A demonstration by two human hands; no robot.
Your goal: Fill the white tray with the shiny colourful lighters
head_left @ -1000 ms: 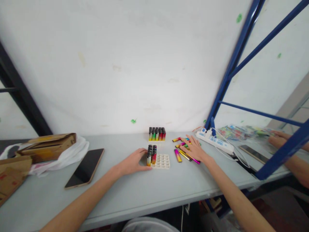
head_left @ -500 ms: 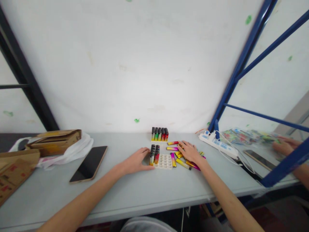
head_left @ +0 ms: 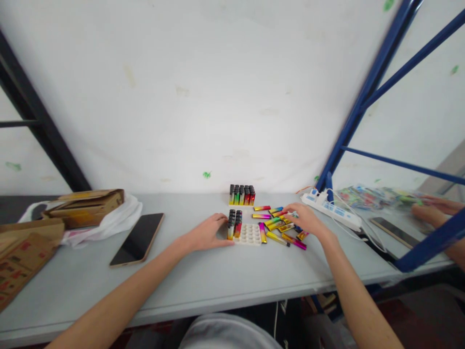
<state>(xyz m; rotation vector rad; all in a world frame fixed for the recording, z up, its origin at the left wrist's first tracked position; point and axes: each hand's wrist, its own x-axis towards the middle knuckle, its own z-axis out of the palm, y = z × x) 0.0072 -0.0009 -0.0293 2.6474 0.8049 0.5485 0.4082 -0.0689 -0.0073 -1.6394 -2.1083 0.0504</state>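
Observation:
My left hand (head_left: 208, 233) sits at the left side of a white tray (head_left: 250, 234) with round holes, its thumb along the front corner and its fingers behind, holding the tray. Two columns of black-topped lighters (head_left: 234, 225) stand upright in the tray's left part; the holes on the right show bare. Over a loose pile of shiny yellow, pink, red and green lighters (head_left: 278, 226) is my right hand (head_left: 307, 219), fingers apart and bent down at the pile's far right edge. No lighter shows clearly in it. A second block of upright lighters (head_left: 241, 195) stands behind, near the wall.
A phone (head_left: 138, 239) lies at the left, beside cardboard boxes (head_left: 87, 207) and a white plastic bag (head_left: 127, 213). At the right are a white power strip (head_left: 332, 210) with cables and a blue metal frame (head_left: 348, 131). Beyond it, another person's hands (head_left: 432, 211) handle colourful packets.
My right hand has moved right and lifted off the middle of the pile, uncovering more loose lighters. My left hand keeps its place at the tray. The view has shifted slightly.

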